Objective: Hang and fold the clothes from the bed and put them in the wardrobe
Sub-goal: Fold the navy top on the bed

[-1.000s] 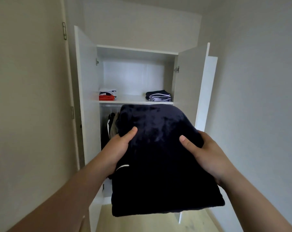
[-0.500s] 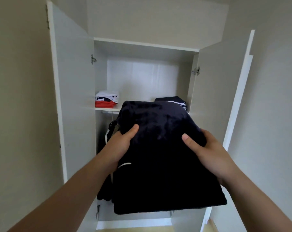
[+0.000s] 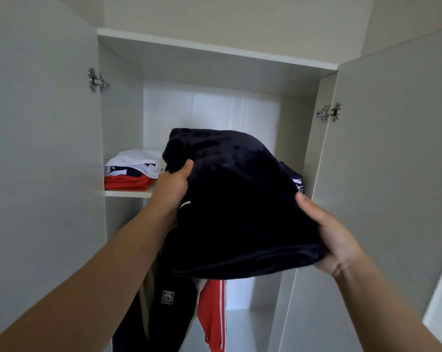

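1. Both hands carry one folded dark navy fleece garment at mid-frame. The left hand pinches its left edge and the right hand grips its lower right corner, probably to keep the fold flat.
2. It hovers at the white wardrobe shelf, right of a folded white, navy and red stack, seemingly bound for the gap there.
3. Fingers beneath the garment are hidden. A dark folded pile at right is mostly covered.
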A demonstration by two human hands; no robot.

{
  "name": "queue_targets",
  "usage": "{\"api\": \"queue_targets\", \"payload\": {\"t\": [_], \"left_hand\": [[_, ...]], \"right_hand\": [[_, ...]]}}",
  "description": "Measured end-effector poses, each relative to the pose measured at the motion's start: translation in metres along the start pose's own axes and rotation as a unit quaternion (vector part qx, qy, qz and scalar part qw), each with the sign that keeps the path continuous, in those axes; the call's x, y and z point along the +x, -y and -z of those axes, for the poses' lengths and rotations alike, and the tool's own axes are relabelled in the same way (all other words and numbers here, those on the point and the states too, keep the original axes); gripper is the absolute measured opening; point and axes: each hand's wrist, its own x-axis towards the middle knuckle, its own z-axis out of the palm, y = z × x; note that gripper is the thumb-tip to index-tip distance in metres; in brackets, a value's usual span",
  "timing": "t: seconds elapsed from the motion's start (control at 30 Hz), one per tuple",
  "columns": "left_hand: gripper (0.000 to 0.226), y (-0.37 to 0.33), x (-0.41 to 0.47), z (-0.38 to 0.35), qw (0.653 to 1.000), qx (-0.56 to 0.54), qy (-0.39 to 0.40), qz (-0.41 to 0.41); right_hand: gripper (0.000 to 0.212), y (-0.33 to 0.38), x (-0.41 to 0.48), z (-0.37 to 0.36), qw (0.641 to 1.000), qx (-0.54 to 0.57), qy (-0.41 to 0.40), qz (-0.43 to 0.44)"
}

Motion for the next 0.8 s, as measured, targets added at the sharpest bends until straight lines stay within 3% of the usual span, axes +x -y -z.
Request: {"api": "queue_targets", "payload": {"t": [0.23,0.37,0.47,0.6,0.8], "left_hand": [[0.063,-0.001,0.120,-0.066,0.996,-0.053,-0.071,-0.001],[0.060,-0.008,0.177,-0.092,0.986,-0.142,-0.085,0.013],[0.049,-0.004,0.222,-0.103,0.974,-0.204,-0.095,0.002],[0.036,0.000,0.281,-0.112,0.955,-0.276,-0.107,-0.014],[0.039,0.001,0.375,-0.117,0.925,-0.368,-0.097,-0.001]], "right_hand": [[0.042,0.006,0.132,0.052,0.994,0.099,0.020,0.027],[0.045,0.022,0.214,0.068,0.984,0.172,0.018,0.040],[0.059,0.021,0.271,0.073,0.969,0.244,0.027,0.036],[0.080,0.008,0.337,0.066,0.978,0.205,-0.019,0.014],[0.067,0.006,0.426,0.027,0.994,0.105,-0.036,0.022]]}}
